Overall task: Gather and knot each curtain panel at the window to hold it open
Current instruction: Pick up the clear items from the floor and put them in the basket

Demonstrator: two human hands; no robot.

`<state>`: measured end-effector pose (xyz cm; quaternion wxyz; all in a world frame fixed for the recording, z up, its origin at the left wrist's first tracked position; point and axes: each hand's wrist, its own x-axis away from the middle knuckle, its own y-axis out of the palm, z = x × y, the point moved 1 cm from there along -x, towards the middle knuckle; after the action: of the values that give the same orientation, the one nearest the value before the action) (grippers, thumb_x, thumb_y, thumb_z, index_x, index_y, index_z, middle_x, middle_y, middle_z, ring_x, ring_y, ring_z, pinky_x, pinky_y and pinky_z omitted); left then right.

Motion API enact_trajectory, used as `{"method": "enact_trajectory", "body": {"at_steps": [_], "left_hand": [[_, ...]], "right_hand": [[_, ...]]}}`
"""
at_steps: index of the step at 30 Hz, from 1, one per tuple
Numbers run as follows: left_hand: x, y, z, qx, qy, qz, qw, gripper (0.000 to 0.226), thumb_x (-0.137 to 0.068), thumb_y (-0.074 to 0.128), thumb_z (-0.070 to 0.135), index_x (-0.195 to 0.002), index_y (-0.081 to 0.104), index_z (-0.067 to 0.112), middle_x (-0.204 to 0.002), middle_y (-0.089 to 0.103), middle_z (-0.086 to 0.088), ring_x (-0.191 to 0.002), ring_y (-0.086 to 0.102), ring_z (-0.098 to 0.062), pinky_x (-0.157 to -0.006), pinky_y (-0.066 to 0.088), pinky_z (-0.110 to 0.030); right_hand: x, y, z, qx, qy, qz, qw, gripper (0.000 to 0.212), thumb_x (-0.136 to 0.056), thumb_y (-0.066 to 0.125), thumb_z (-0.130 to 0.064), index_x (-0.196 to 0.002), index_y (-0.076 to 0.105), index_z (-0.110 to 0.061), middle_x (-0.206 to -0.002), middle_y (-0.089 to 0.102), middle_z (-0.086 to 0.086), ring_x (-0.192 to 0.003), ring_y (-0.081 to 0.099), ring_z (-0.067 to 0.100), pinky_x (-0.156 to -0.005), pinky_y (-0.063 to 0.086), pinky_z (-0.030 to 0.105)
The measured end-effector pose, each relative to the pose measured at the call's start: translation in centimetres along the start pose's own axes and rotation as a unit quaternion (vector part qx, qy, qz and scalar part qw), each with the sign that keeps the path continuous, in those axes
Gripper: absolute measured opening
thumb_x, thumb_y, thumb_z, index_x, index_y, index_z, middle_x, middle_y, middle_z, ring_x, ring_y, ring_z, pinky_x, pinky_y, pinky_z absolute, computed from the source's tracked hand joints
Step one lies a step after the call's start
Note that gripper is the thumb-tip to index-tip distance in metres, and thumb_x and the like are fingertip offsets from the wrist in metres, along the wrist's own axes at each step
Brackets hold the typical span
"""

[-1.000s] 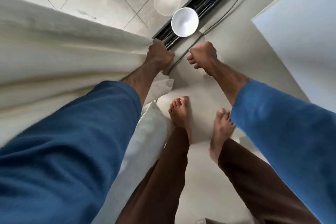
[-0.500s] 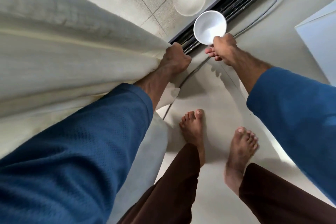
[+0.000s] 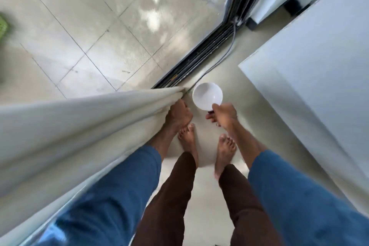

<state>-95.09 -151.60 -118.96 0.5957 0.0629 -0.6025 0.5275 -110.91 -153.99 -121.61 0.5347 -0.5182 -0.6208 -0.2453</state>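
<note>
Left hand (image 3: 178,116) fingers clenched on soft, pleated cream curtain panel (image 3: 83,126), right hand (image 3: 222,116) fingers pinching round glossy white bowl (image 3: 207,96) just beside.

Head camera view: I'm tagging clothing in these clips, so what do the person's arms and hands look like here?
Both arms wear loose blue sleeves, the left sleeve and right sleeve ending partway down the forearm. The left hand and right hand are bare: no gloves, and no rings or watch that I can make out.
</note>
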Motion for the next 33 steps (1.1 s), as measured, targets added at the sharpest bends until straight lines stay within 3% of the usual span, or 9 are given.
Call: {"method": "enact_trajectory", "body": {"at_steps": [4,8,10,13,20,24,29,33], "left_hand": [[9.6,-0.7,2.0,-0.016,0.004,-0.030,0.999,0.026,-0.087,0.056,0.024,-0.108,0.064,0.013,-0.110,0.070,-0.010,-0.103,0.064,-0.030,-0.088,0.053,-0.037],[16.0,-0.6,2.8,-0.029,0.011,-0.058,0.998,0.031,-0.076,0.051,0.030,-0.097,0.068,0.015,-0.099,0.071,-0.007,-0.095,0.067,-0.028,-0.085,0.055,-0.038],[18.2,-0.2,3.0,-0.041,0.020,-0.070,0.997,0.037,-0.072,0.047,0.035,-0.095,0.070,0.018,-0.096,0.072,-0.004,-0.093,0.068,-0.025,-0.085,0.056,-0.039],[22.4,-0.3,4.0,-0.061,0.042,-0.077,0.994,0.024,-0.081,0.052,0.028,-0.089,0.071,0.016,-0.089,0.073,-0.002,-0.088,0.067,-0.021,-0.079,0.054,-0.033],[28.5,1.5,1.9,-0.112,0.117,-0.063,0.985,0.019,-0.083,0.051,0.017,-0.081,0.068,0.008,-0.093,0.071,-0.015,-0.096,0.064,-0.032,-0.086,0.048,-0.034],[32.0,3.2,-1.5,-0.150,0.166,-0.084,0.971,0.024,-0.086,0.052,0.016,-0.095,0.070,0.002,-0.104,0.071,-0.015,-0.101,0.064,-0.034,-0.088,0.048,-0.037],[36.4,3.7,-7.3,-0.169,0.215,-0.139,0.952,0.032,-0.074,0.049,0.024,-0.072,0.067,-0.002,-0.069,0.071,-0.017,-0.065,0.069,-0.032,-0.069,0.057,-0.045],[41.2,5.5,-9.4,-0.200,0.222,-0.158,0.941,0.032,-0.077,0.051,0.025,-0.072,0.070,0.000,-0.070,0.074,-0.015,-0.059,0.071,-0.028,-0.059,0.058,-0.034]], "right_hand": [[11.4,-6.1,1.4,-0.004,-0.015,0.017,1.000,0.032,-0.092,0.051,-0.019,-0.084,0.073,0.003,-0.049,0.068,-0.002,-0.037,0.059,0.006,-0.036,0.038,0.013],[20.6,-11.6,3.0,-0.047,-0.025,0.047,0.997,0.031,-0.095,0.055,-0.016,-0.085,0.073,0.006,-0.043,0.063,-0.005,-0.033,0.055,0.002,-0.036,0.040,0.012],[23.6,-13.4,4.1,-0.047,-0.036,0.061,0.996,0.030,-0.095,0.056,-0.017,-0.080,0.074,0.001,-0.049,0.067,-0.003,-0.034,0.056,0.001,-0.036,0.039,0.012],[26.6,-14.8,6.7,-0.064,-0.037,0.081,0.994,0.030,-0.093,0.056,-0.018,-0.071,0.072,-0.009,-0.064,0.074,0.006,-0.039,0.059,0.003,-0.039,0.041,0.014],[31.6,-13.3,14.5,-0.147,-0.024,0.122,0.981,0.027,-0.088,0.058,-0.021,-0.072,0.074,-0.005,-0.065,0.075,0.007,-0.042,0.058,0.009,-0.044,0.042,0.018],[34.5,-11.0,19.9,-0.188,-0.025,0.133,0.973,0.031,-0.086,0.058,-0.022,-0.068,0.075,-0.004,-0.062,0.074,0.008,-0.047,0.061,0.014,-0.052,0.048,0.028],[41.5,-8.1,27.1,-0.279,-0.007,0.150,0.948,0.025,-0.092,0.059,-0.016,-0.082,0.073,0.003,-0.070,0.074,0.019,-0.040,0.052,0.014,-0.038,0.036,0.020],[46.4,-7.3,34.1,-0.354,-0.004,0.171,0.920,0.029,-0.093,0.057,-0.017,-0.082,0.072,0.006,-0.067,0.074,0.016,-0.041,0.049,0.015,-0.037,0.033,0.017]]}}
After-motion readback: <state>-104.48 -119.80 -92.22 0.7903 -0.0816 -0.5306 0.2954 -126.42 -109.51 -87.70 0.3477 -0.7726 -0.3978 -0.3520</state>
